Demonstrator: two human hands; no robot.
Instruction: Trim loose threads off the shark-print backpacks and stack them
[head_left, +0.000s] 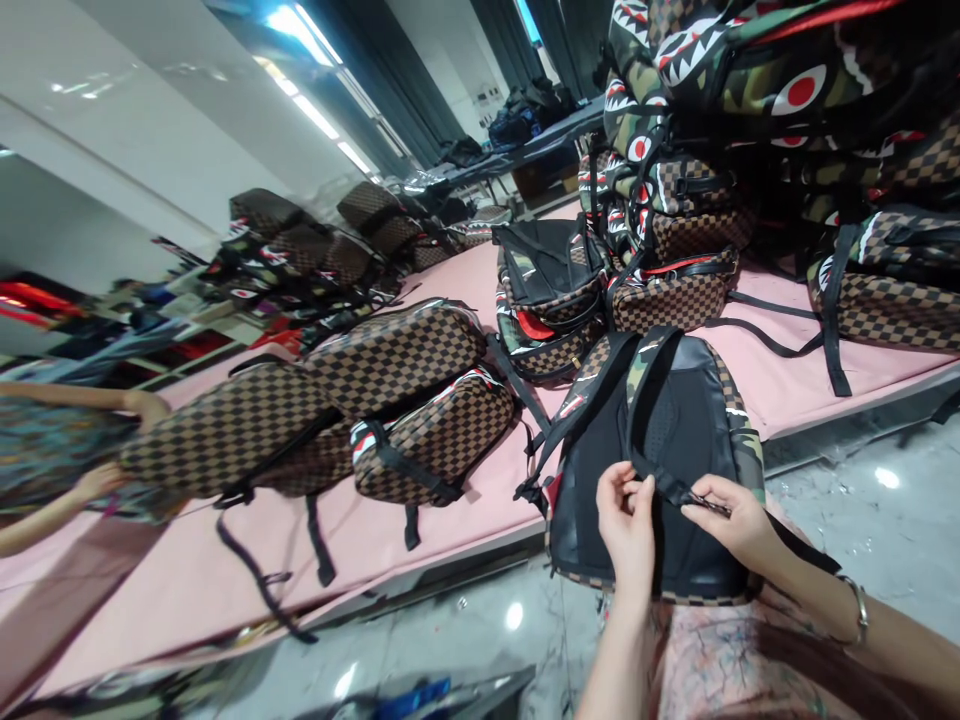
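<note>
A backpack (694,400) with black back padding, camouflage and checkered sides leans on the pink table's edge, its straps facing me. My left hand (628,515) is closed in a pinch at the lower end of one shoulder strap (646,400); what sits between its fingertips is too small to make out. To its right, my right hand (726,515) pinches the strap's black webbing near a buckle. Both hands are in front of the black back panel, a short gap apart.
Checkered backpacks (397,355) lie on the pink table (420,540) at left, where another person's hands (101,485) touch one. Behind my backpack stands another bag (551,290). Shark-face backpacks (795,90) are piled at the right. Straps hang over the table edge.
</note>
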